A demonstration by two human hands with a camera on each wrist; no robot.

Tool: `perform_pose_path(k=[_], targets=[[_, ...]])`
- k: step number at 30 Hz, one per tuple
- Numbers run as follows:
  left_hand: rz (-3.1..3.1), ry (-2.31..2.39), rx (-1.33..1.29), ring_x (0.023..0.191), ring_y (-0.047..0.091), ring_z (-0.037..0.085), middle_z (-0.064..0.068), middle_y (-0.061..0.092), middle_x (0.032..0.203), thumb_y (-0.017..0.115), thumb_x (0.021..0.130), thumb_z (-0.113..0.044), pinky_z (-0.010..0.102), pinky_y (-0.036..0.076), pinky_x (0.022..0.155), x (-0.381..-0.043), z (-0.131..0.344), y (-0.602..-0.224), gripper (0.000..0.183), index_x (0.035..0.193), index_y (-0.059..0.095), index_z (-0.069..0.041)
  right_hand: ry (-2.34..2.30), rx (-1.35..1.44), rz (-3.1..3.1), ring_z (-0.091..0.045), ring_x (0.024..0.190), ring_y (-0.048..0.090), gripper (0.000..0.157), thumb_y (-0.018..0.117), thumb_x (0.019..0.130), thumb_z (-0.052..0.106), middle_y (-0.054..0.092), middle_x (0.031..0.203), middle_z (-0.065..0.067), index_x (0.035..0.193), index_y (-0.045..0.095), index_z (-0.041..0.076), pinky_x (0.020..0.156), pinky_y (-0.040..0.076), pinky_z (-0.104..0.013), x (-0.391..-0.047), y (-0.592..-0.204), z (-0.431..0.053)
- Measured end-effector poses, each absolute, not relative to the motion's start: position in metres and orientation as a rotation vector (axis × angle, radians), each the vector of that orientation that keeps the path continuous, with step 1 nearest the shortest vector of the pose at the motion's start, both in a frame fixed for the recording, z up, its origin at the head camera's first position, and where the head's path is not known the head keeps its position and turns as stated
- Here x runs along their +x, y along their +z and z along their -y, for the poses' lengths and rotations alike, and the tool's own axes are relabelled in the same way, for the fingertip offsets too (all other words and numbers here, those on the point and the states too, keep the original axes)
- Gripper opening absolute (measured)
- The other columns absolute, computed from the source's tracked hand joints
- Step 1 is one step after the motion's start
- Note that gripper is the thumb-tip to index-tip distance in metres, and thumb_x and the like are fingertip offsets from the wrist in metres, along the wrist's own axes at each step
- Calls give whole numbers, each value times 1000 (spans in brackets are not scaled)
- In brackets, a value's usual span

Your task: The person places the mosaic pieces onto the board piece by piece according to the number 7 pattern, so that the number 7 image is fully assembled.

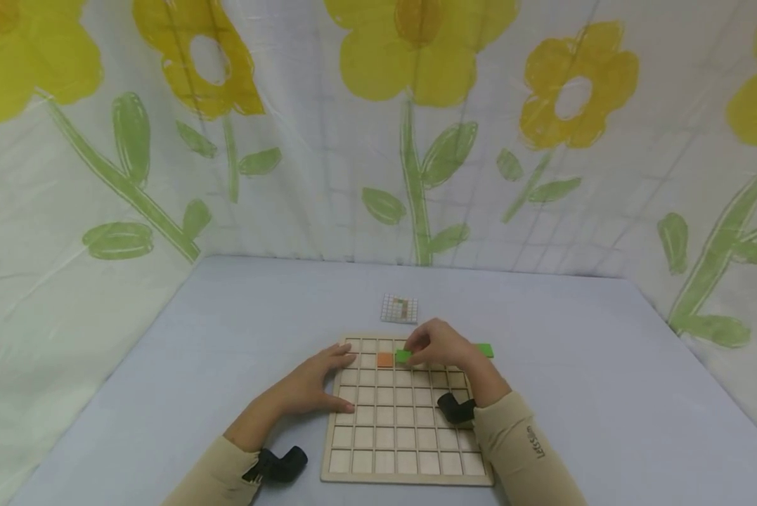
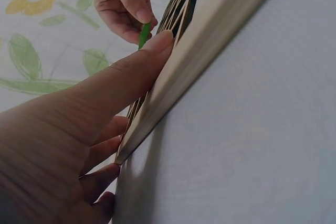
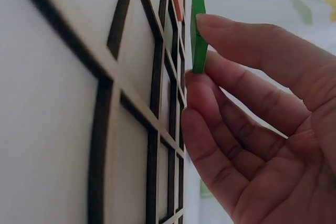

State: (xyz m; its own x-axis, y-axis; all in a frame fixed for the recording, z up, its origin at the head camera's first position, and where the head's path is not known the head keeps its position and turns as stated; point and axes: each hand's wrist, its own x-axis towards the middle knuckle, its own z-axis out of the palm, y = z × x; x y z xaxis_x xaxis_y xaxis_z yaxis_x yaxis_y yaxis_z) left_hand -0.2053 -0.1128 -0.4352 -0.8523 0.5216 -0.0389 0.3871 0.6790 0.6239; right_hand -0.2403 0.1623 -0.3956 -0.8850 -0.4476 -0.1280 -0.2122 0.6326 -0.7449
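Observation:
Between thumb and fingers my right hand [image 1: 444, 346] pinches a thin green square tile [image 1: 403, 355] over the upper part of a wooden grid board [image 1: 410, 480]. In the right wrist view the green tile [image 3: 199, 35] is edge-on, close above the cells. Just left of it, an orange tile [image 1: 385, 360] sits in a cell of the second row. My left hand [image 1: 308, 383] rests on the board's left edge, thumb and fingers spread apart. The left wrist view shows its thumb [image 2: 157, 43] lying over the rim.
Behind the board lies a small card [image 1: 399, 309] printed with a coloured grid pattern. More green [image 1: 484, 349] shows at the board's upper right, partly behind my right wrist. A white curtain with yellow flowers [image 1: 419, 176] hangs around the white table [image 1: 277, 302].

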Motion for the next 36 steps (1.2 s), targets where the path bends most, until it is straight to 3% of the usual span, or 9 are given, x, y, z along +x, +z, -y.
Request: perform_pose_path(k=[23,36], targets=[[-2665,904,701,142,22,31,5,30,152,80,66,-45,51,22,116,-204,112,-430,86,138,46,-13,-1096,-550,-2577,-12,71,55,16,77,75,10,63,78,-3,89,70,6,63,50,-24,-240,-406,-160],[-2663,916,726,142,22,31,5,31,152,79,66,-47,52,22,115,-205,114,-433,86,138,46,-13,-1094,-613,-2570,-12,78,57,19,77,75,13,66,87,-5,92,70,6,70,51,-26,-241,-409,-162]])
